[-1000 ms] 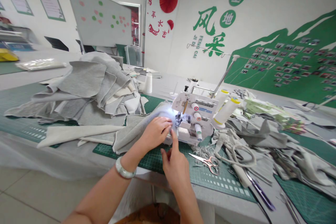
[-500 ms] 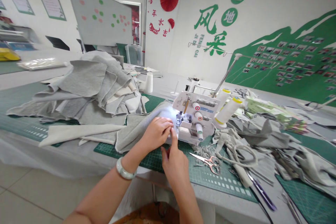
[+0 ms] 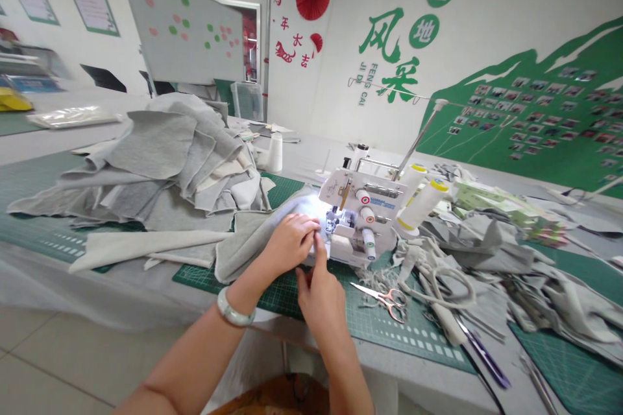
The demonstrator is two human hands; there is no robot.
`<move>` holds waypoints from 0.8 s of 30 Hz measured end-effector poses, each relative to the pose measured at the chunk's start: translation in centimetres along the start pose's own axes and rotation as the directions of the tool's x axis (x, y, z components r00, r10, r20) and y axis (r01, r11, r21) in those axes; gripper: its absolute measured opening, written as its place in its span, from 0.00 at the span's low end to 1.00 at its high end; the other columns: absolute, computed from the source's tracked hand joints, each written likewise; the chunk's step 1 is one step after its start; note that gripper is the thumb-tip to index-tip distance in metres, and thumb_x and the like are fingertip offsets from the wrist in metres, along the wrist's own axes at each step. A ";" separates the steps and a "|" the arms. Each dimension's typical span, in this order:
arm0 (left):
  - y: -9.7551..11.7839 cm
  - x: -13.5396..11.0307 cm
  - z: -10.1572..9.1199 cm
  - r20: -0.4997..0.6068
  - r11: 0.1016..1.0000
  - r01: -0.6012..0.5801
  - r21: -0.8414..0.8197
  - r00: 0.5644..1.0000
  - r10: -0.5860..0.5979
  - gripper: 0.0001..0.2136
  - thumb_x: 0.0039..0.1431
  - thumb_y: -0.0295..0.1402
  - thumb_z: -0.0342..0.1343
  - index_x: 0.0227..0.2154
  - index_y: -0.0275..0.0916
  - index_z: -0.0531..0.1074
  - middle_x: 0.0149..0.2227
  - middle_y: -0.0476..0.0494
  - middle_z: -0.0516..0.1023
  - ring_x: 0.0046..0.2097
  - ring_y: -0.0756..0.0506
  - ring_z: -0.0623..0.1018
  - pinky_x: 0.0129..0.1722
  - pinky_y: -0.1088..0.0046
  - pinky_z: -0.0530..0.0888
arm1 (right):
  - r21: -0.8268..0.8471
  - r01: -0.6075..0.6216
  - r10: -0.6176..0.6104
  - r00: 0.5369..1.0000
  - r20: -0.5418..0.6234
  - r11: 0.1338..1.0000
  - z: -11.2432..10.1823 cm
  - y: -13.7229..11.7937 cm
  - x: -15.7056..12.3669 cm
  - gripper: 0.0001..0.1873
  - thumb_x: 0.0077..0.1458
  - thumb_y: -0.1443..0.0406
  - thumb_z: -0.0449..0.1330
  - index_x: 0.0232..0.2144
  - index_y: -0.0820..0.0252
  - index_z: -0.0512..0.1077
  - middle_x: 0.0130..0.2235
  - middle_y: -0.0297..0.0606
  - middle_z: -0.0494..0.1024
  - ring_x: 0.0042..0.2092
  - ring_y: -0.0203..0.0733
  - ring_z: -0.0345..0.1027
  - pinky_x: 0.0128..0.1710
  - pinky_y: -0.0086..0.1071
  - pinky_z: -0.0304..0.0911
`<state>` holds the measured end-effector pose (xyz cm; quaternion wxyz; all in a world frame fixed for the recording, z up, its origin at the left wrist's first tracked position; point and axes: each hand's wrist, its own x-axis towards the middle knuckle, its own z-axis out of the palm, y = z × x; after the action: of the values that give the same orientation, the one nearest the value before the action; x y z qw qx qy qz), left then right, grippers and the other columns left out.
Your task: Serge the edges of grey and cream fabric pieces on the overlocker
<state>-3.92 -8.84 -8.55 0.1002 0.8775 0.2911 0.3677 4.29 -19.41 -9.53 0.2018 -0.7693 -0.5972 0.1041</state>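
My left hand (image 3: 291,245), with a pale bangle (image 3: 235,308) on its wrist, lies on grey fleece fabric (image 3: 248,240) and presses it towards the foot of a white overlock sewing machine (image 3: 363,214). My right hand (image 3: 317,295) is just below it, its raised index finger touching the fabric edge close to the lit needle area. The fabric runs under the presser foot (image 3: 331,222), which my fingers partly hide. Small embroidery scissors (image 3: 384,298) lie on a green cutting mat (image 3: 219,280), to the right of my right hand.
A large heap of grey and cream fabric pieces (image 3: 160,168) stands to the left. White thread cones (image 3: 423,204) stand on the machine's right, beside piled grey scraps (image 3: 487,246). Tools and cords (image 3: 448,311) lie at the right, near the table's front edge.
My right hand has shifted slightly, its index finger staying at the fabric edge. My left hand remains on the fabric, and the view has moved only a little.
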 end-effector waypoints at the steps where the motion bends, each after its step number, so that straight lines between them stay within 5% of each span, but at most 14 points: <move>1: 0.0 0.0 0.0 0.000 1.000 0.002 0.000 1.000 -0.002 0.11 0.59 0.24 0.48 0.39 0.37 0.74 0.46 0.42 0.77 0.48 0.43 0.74 0.51 0.61 0.69 | -0.001 0.002 -0.002 1.000 -0.001 1.000 0.0 -0.1 0.0 0.35 0.61 0.67 0.53 0.65 0.61 0.43 0.34 0.42 0.80 0.34 0.48 0.77 0.29 0.31 0.59; 24: 0.6 -0.3 -0.4 -0.007 0.989 0.078 0.123 0.997 -0.078 0.10 0.60 0.26 0.47 0.40 0.37 0.72 0.46 0.41 0.76 0.49 0.43 0.73 0.51 0.62 0.68 | 0.003 -0.046 0.046 0.999 0.008 0.999 -0.2 -1.3 1.2 0.33 0.60 0.69 0.51 0.64 0.63 0.46 0.36 0.47 0.81 0.35 0.49 0.77 0.30 0.31 0.61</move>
<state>-4.14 -9.49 -8.18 0.0599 0.8696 0.3473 0.3457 3.53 -18.04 -8.72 0.1982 -0.7820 -0.5801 0.1128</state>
